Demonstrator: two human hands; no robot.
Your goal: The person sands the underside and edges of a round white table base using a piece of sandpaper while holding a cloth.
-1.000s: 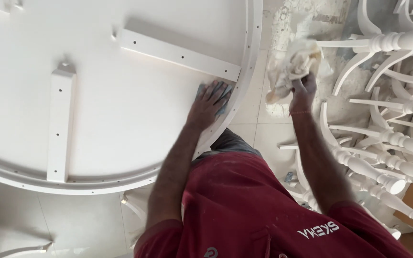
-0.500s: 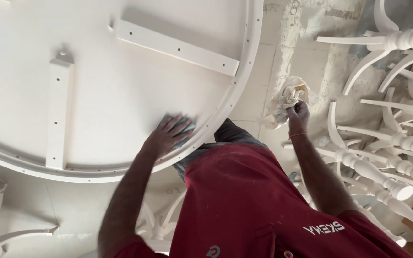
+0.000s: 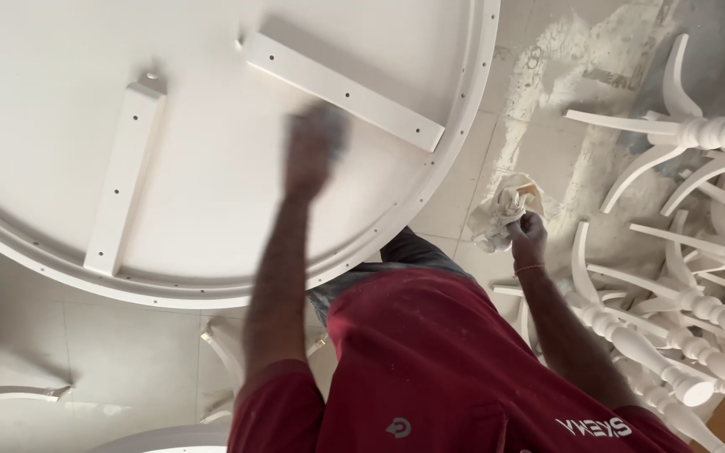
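My only feed comes from the head-worn camera, aimed steeply down over the wearer's red shirt (image 3: 463, 369) at lower centre. It sits close: the round white tabletop (image 3: 127, 67), underside up, fills the upper left, white turned legs (image 3: 681, 335) crowd the right edge, and dusty floor tiles (image 3: 581, 75) show upper right. I have no second view to overlap.

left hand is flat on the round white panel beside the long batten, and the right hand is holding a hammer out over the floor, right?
Not quite: the right hand holds a crumpled white rag, not a hammer, as the head view shows. The left hand is on the round white panel beside the long batten.
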